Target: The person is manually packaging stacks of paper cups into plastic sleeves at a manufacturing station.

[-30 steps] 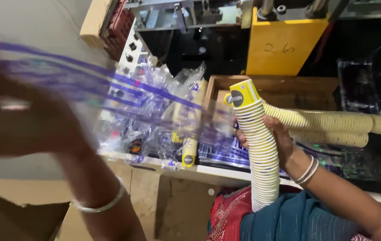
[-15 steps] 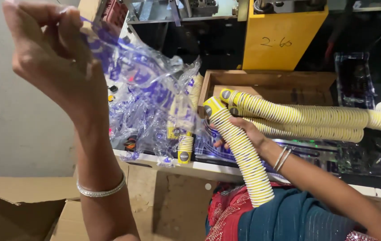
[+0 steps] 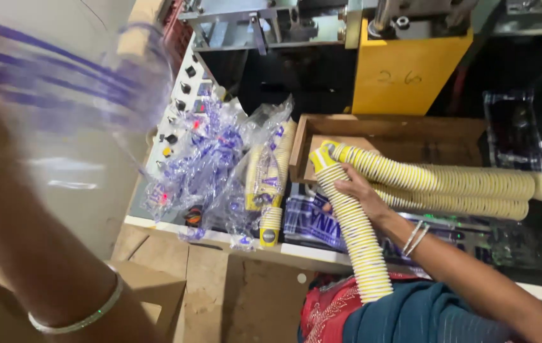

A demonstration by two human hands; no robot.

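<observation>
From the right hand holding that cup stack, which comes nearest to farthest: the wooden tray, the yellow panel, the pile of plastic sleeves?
From the right hand:
1. Wooden tray, just behind it.
2. Pile of plastic sleeves, to its left.
3. Yellow panel, up at the back.

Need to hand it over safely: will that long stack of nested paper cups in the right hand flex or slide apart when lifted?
Probably bends: the cup stack already curves under the right hand. Likely light, one hand holding it. Cups may slip apart if tilted.
</observation>
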